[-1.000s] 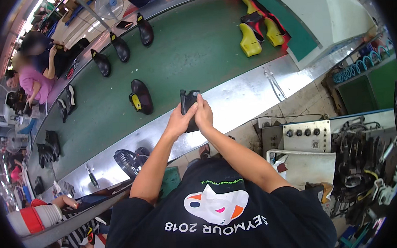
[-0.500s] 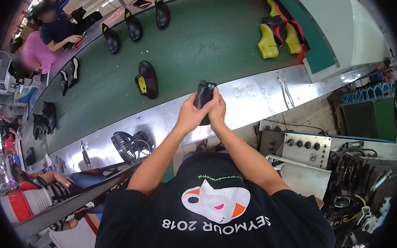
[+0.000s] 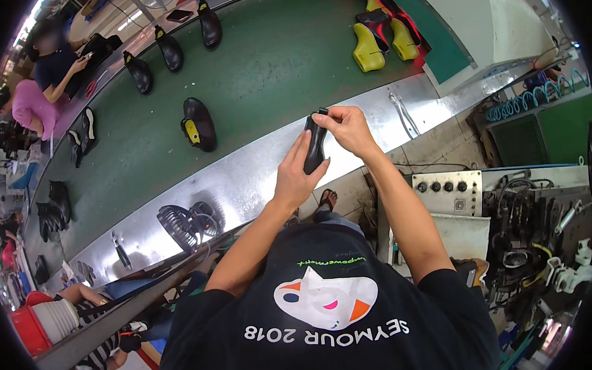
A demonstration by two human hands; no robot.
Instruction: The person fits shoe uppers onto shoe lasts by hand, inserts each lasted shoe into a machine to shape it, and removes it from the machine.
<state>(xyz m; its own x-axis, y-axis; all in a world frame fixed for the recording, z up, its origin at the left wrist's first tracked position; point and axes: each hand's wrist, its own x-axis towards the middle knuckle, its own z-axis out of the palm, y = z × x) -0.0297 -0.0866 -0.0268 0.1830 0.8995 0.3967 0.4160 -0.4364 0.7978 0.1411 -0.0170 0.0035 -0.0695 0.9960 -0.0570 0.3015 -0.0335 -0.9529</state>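
Observation:
Over the near metal edge of the bench, my left hand (image 3: 294, 175) is wrapped round the body of a black shoe (image 3: 316, 146), steadying it upright. At its upper end, my right hand (image 3: 350, 130) pinches the shoe's rim between thumb and fingers. Most of the shoe's underside is hidden by my hands. Ahead and to the left on the green belt lies another black shoe (image 3: 203, 119), on its side, with a yellow last (image 3: 191, 131) showing. Three more black shoes stand along the far side, the nearest of them a low black shoe (image 3: 138, 74).
Yellow lasts (image 3: 368, 49) lie at the belt's far right, beside a white-and-green machine (image 3: 482, 31). A long metal tool (image 3: 403, 114) and a small black fan (image 3: 181, 224) are on the metal edge. Right of me is a control panel (image 3: 450, 189). A co-worker (image 3: 56, 70) sits far left.
My right hand has shifted from the shoe's side to its top end, elbow swung outward. My left hand now wraps it lower. The whole view has turned slightly.

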